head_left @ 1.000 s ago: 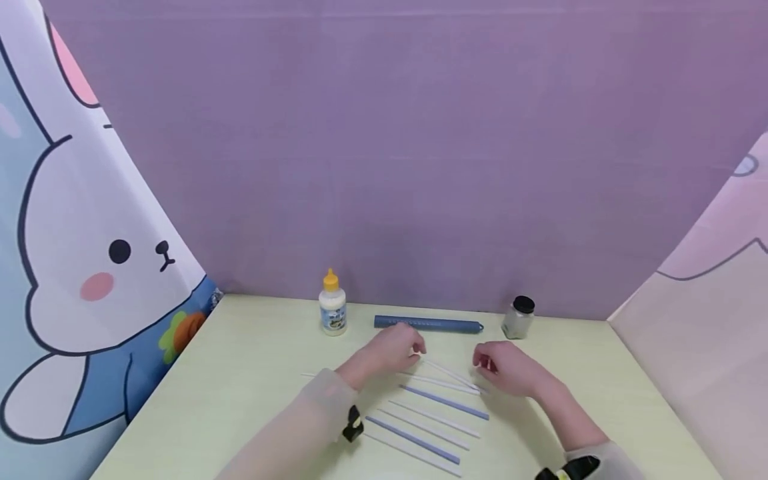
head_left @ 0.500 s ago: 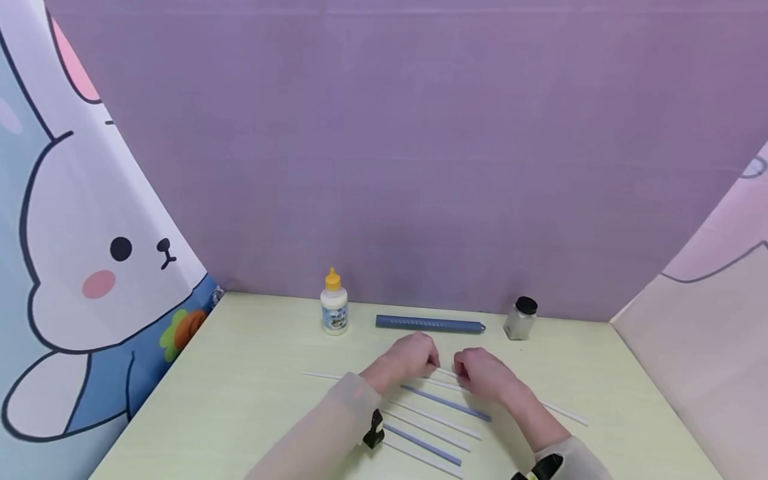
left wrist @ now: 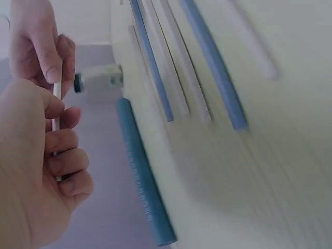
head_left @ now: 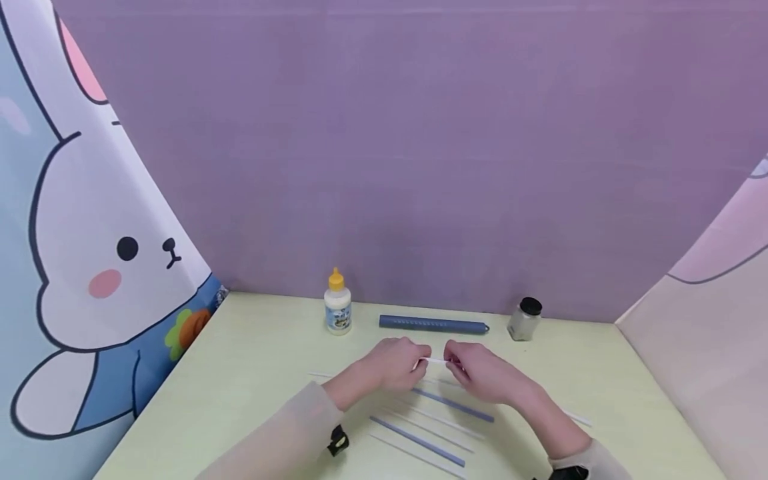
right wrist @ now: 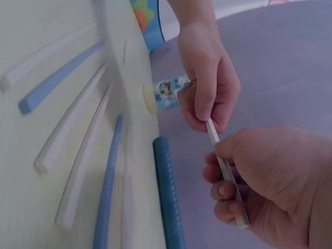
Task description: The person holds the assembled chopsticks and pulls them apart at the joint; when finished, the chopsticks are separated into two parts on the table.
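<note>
One slim, straight white stick [right wrist: 225, 173] is held by both hands up off the pale yellow-green table [head_left: 258, 347]. The left hand [head_left: 393, 363] and the right hand [head_left: 492, 373] each pinch it between thumb and curled fingers, a narrow grip, with a short gap between the hands. From the head only that short middle length shows; the left wrist view adds one end poking out below the left fingers, and the right wrist view the other end past the right fingers.

Under and in front of the hands lie two blue sticks [head_left: 453, 405] and several loose white sticks [head_left: 420, 456], some partly hidden by the forearms. Behind, a dark blue tube [head_left: 433, 325] lies between a white bottle with a yellow nozzle [head_left: 338, 313] and a clear jar with a black lid [head_left: 525, 320]. The left wrist view takes in the jar, blurred; the right wrist view shows the bottle's printed label, its top behind the left hand, and cuts off the tube at the lower edge. The label's lettering is too small to read.
</note>
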`<control>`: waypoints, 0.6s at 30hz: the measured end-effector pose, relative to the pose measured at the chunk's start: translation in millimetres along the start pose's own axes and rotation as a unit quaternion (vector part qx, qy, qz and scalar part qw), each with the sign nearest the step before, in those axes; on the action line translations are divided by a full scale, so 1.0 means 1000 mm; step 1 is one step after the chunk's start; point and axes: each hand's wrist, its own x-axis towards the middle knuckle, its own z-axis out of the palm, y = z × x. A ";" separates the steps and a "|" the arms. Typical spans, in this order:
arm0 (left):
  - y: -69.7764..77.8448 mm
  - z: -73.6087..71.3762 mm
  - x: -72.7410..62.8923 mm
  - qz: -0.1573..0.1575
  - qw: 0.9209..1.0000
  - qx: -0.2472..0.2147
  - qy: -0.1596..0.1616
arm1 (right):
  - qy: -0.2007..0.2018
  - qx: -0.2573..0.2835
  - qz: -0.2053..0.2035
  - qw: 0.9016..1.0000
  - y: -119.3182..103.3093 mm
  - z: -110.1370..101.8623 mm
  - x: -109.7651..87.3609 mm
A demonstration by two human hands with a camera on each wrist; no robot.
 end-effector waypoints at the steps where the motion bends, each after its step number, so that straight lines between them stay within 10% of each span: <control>1: 0.002 -0.003 -0.006 0.004 1.000 0.010 0.005 | -0.006 0.006 -0.006 1.000 -0.005 -0.002 0.000; 11: 0.017 -0.031 -0.045 0.062 0.996 0.037 0.046 | -0.023 0.031 -0.049 0.998 -0.049 -0.017 -0.001; 18: 0.021 -0.037 -0.051 0.042 0.999 -0.002 0.022 | -0.013 0.018 -0.062 0.998 -0.052 -0.020 0.000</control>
